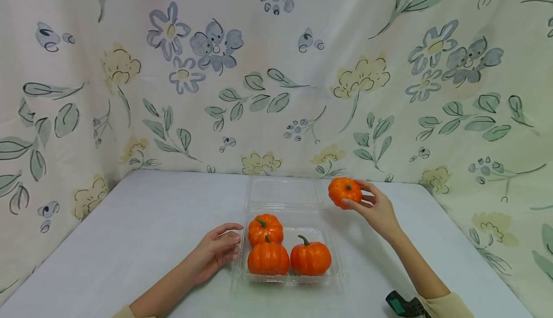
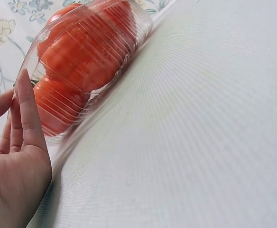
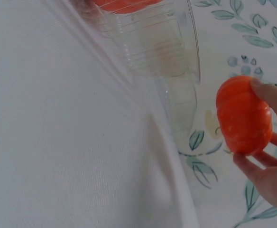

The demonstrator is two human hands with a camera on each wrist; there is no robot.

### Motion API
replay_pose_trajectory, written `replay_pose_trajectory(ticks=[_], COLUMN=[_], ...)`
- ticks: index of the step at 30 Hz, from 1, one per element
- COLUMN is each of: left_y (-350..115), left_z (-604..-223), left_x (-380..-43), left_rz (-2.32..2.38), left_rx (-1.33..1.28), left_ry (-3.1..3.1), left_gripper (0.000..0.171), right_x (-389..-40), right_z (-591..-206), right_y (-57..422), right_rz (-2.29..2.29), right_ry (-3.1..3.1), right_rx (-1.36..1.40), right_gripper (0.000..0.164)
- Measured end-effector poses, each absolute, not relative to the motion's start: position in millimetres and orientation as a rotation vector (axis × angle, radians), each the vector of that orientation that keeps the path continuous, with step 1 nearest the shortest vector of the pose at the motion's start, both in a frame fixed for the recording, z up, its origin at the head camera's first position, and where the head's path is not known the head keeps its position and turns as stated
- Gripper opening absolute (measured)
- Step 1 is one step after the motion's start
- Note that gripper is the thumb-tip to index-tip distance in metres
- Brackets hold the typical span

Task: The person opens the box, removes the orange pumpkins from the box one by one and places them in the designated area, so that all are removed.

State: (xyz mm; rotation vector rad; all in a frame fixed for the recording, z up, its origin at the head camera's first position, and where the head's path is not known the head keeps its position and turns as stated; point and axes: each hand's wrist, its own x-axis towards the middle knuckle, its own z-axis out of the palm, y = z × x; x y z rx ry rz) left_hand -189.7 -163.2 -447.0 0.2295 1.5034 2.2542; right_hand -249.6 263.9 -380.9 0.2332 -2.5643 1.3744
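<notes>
My right hand [image 1: 380, 212] grips a small orange pumpkin [image 1: 344, 193] between thumb and fingers, held up off the table to the right of a clear plastic box [image 1: 337, 265]. The right wrist view shows the same pumpkin [image 3: 244, 116] from its side. Inside the box sit three more orange pumpkins: one at the back left [image 1: 265, 230], one at the front left [image 1: 269, 259] and one at the front right [image 1: 311, 259]. With fingers loosely extended, my left hand [image 1: 216, 253] is at the box's left wall; in the left wrist view its fingertips [image 2: 23, 83] touch or nearly touch the rim.
The box's clear lid [image 1: 285, 192] lies folded back behind it. A white cloth covers the table [image 1: 151, 231], and a floral curtain [image 1: 276, 68] hangs along its far side. A dark band with a device [image 1: 406, 304] is on the right wrist.
</notes>
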Motion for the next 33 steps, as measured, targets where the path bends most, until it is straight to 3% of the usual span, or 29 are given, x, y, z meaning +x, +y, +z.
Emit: replay_pose_trajectory(ticks=[33], left_y=[-163.5], left_z=[-444.7], left_x=[-188.3], left_rz=[2.252], left_rx=[0.203], left_ry=[1.507], left_gripper=[0.019], right_x=[-267.6], right_z=[-412.1], right_y=[287.6], right_rz=[1.251], right_ry=[-2.705], right_rx=[0.045], right_gripper=[0.073])
